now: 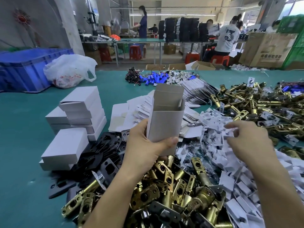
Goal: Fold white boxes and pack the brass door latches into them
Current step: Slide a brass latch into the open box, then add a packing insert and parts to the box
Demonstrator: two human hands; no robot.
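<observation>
Above the brass latches (166, 188), left hand (144, 150) fingers (141, 127) are clamping the white box (166, 124) at its lower end; box is standing upright, mouth pointing up. Right hand (250, 145) grip: cannot tell.

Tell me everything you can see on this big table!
box: one, white, upright, top open, in the left hand
closed boxes: a stack, white, left of it
flat boxes: a pile, white, behind it
latches: many, brass, near heap under the arms, another heap far right
plates: a pile, black, left of the near latches
white pieces: many, right side
tubes: many, blue, far middle
bag: one, white, far left
crate: at least one, blue, far left
table: one, green
left hand: grips the box
right hand: on the white pieces, grip blurred
</observation>
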